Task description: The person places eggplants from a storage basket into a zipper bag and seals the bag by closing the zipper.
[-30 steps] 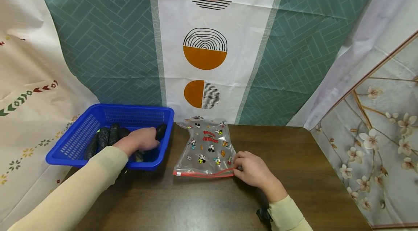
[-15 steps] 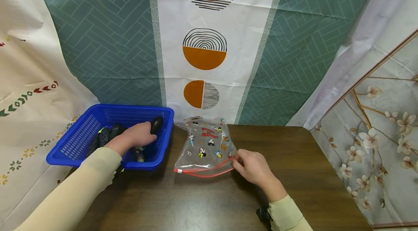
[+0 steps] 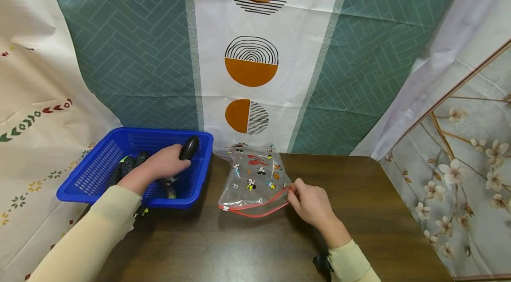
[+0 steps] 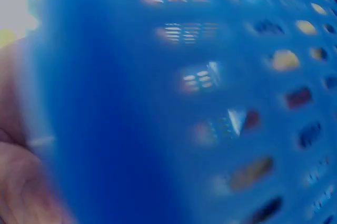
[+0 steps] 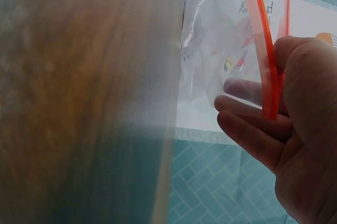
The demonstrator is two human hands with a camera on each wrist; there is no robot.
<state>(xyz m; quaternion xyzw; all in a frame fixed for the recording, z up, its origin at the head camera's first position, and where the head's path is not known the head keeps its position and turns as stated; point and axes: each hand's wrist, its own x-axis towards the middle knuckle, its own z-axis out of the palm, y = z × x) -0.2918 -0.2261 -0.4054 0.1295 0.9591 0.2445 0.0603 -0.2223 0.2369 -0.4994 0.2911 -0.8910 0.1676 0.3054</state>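
Note:
My left hand (image 3: pixel 170 161) grips a dark, glossy eggplant (image 3: pixel 189 146) above the right part of the blue basket (image 3: pixel 72 189). In the left wrist view the basket's wall (image 4: pixel 121 129) covers most of the picture, and the eggplant does not show. My right hand (image 3: pixel 313 202) pinches the right end of the red-edged opening of a clear zip bag (image 3: pixel 255 180) printed with cartoon figures. In the right wrist view the thumb and fingers of that hand (image 5: pixel 310 108) hold the red zip strip (image 5: pixel 267 71), whose two sides stand apart.
Several dark, bumpy vegetables (image 3: pixel 127 166) lie at the left in the basket, and another dark one (image 3: pixel 169 188) lies near its front. A brown wooden table (image 3: pixel 247 246) bears the basket and bag. Patterned cloth (image 3: pixel 159 51) hangs behind.
My left hand has lifted the eggplant from the basket's floor and drawn slightly left. My right hand has raised the bag's edge, and its opening gapes wider.

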